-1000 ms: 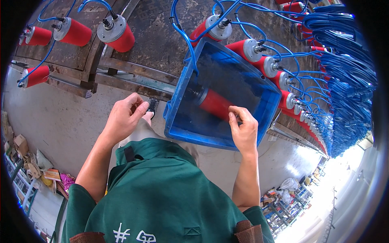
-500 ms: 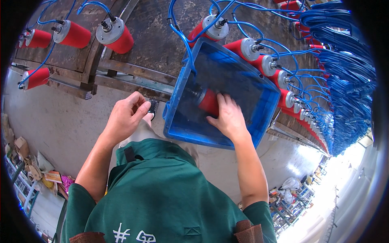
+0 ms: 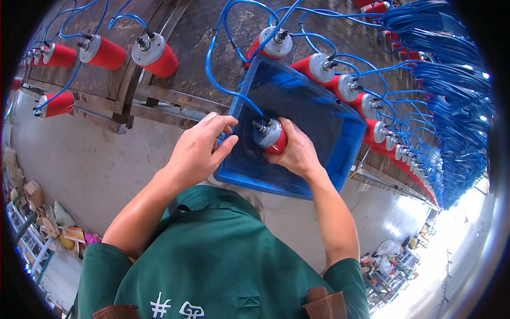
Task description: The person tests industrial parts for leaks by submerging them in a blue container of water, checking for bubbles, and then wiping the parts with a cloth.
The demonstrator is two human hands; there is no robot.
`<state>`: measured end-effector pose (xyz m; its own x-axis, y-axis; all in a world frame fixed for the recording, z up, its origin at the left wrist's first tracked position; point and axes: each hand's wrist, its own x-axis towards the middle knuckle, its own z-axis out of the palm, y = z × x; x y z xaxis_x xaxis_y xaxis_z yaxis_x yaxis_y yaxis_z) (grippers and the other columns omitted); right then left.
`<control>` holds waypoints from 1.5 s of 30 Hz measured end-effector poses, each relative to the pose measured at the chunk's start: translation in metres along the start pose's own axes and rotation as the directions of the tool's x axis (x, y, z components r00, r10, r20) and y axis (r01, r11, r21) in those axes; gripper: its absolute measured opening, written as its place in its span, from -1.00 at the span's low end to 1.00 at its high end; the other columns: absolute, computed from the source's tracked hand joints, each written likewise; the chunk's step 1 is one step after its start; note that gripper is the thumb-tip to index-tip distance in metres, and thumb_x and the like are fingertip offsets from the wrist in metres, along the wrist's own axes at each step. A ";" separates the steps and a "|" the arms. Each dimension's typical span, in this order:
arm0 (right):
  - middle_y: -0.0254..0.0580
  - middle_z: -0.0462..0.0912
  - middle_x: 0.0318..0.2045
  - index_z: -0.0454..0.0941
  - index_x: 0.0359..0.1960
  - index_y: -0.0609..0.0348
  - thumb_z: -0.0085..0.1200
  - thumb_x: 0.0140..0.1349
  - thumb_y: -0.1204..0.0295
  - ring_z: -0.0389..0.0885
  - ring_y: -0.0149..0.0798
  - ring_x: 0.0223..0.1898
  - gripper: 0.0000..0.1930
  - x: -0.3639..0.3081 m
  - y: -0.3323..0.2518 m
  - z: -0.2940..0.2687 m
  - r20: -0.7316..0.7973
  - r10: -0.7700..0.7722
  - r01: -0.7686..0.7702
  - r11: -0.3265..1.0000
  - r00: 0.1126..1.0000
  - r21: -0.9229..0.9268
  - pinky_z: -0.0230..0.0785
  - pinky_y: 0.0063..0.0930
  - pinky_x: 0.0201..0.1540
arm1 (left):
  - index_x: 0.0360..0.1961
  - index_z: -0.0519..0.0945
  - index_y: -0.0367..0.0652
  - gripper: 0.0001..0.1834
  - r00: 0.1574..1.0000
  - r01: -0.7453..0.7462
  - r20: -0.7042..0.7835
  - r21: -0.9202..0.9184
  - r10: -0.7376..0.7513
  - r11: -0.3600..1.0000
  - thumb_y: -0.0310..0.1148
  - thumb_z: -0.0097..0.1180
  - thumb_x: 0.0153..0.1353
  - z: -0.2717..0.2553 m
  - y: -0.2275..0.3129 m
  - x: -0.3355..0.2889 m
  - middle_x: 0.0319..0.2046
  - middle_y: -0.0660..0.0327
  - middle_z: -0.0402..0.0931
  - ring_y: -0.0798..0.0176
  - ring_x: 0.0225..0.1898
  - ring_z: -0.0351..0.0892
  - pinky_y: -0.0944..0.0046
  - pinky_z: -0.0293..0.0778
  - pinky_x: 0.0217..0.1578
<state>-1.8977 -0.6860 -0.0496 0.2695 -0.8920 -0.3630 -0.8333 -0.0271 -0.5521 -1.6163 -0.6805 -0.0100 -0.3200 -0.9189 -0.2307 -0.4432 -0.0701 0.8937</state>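
Note:
My right hand (image 3: 298, 151) is wrapped around a red cylinder with a grey metal end cap (image 3: 270, 134), inside a blue plastic crate (image 3: 265, 184). A blue cable (image 3: 234, 93) runs from the fitting on that cap over the crate's far left rim. The cap faces up and toward the left; the cylinder's lower end is hidden by my hand. At the crate's left rim is my left hand (image 3: 199, 151), empty, with thumb and forefinger apart and the other fingers curled. Its fingertips come close to the cap without touching it.
More red cylinders with grey caps (image 3: 321, 67) line the dark worktable (image 3: 202, 58) beyond and right of the crate. Others (image 3: 155, 56) lie at the left, one (image 3: 58, 105) over the table edge. Thick bundles of blue cable (image 3: 451, 106) fill the right side.
My right hand has closed around the cylinder and raised it, its cap tipping up toward me. My left hand has moved right, up to the crate's rim. The cable has swung into a wider loop.

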 end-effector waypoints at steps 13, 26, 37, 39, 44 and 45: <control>-0.07 0.66 -0.04 0.51 0.20 0.06 0.60 -0.21 0.24 0.70 0.10 -0.02 -0.17 -0.029 -0.045 -0.041 -0.032 -0.241 0.243 0.962 0.970 0.125 0.60 -0.07 0.05 | -0.12 0.58 -0.14 -0.81 0.827 -0.562 0.202 0.354 0.525 0.748 -0.40 0.32 0.32 0.000 -0.003 0.021 -0.30 0.11 0.54 -0.07 -0.29 0.63 0.03 0.56 -0.31; -0.12 0.63 -0.05 0.48 0.24 0.07 0.58 -0.23 0.27 0.66 0.02 0.00 -0.13 -0.037 -0.070 -0.045 -0.097 -0.287 0.256 0.934 0.953 -0.249 0.47 -0.09 0.06 | -0.25 0.52 -0.22 -0.56 0.978 0.109 0.187 -0.074 -0.094 0.991 -0.06 -0.09 0.66 -0.005 0.013 0.007 -0.55 0.16 0.46 0.27 -0.45 0.52 0.16 0.44 -0.43; -0.04 0.64 -0.01 0.48 0.30 0.12 0.54 -0.14 0.14 0.68 0.06 0.01 -0.12 -0.036 -0.062 -0.048 0.024 -0.270 0.271 0.959 0.962 -0.077 0.49 -0.09 0.05 | -0.08 0.58 -0.14 -0.67 0.721 -0.686 0.208 0.355 0.661 0.636 -0.52 0.41 0.15 -0.015 -0.010 0.014 -0.18 0.10 0.57 -0.08 -0.22 0.66 0.02 0.65 -0.27; -0.04 0.64 -0.02 0.48 0.29 0.12 0.54 -0.15 0.13 0.68 0.06 0.00 -0.11 -0.037 -0.060 -0.048 0.036 -0.262 0.263 0.963 0.964 -0.052 0.49 -0.08 0.04 | -0.11 0.58 -0.16 -0.71 0.712 -0.697 0.201 0.309 0.672 0.647 -0.48 0.41 0.19 -0.015 -0.010 0.017 -0.22 0.10 0.58 -0.06 -0.26 0.64 0.02 0.61 -0.30; -0.05 0.63 -0.02 0.48 0.29 0.10 0.57 -0.17 0.14 0.68 0.04 0.00 -0.10 -0.037 -0.060 -0.049 0.023 -0.231 0.231 0.972 0.973 -0.030 0.48 -0.09 0.04 | -0.24 0.55 -0.20 -0.76 0.925 -0.369 0.197 0.255 0.326 0.894 -0.24 0.18 0.49 -0.014 0.023 0.015 -0.47 0.11 0.50 0.02 -0.46 0.57 0.10 0.49 -0.42; -0.07 0.63 -0.02 0.48 0.29 0.10 0.58 -0.17 0.15 0.67 0.03 0.00 -0.10 -0.038 -0.061 -0.049 -0.001 -0.237 0.236 0.965 0.971 -0.112 0.48 -0.10 0.04 | -0.30 0.53 -0.21 -0.64 0.982 -0.085 0.183 0.215 0.045 0.973 -0.15 0.07 0.59 -0.010 0.030 0.014 -0.57 0.13 0.46 0.10 -0.53 0.53 0.13 0.44 -0.46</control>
<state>-1.8803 -0.6729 0.0343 0.4591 -0.8605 -0.2210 -0.7948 -0.2867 -0.5348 -1.6251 -0.6991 0.0176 -0.4874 -0.8346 -0.2568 -0.5839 0.0928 0.8065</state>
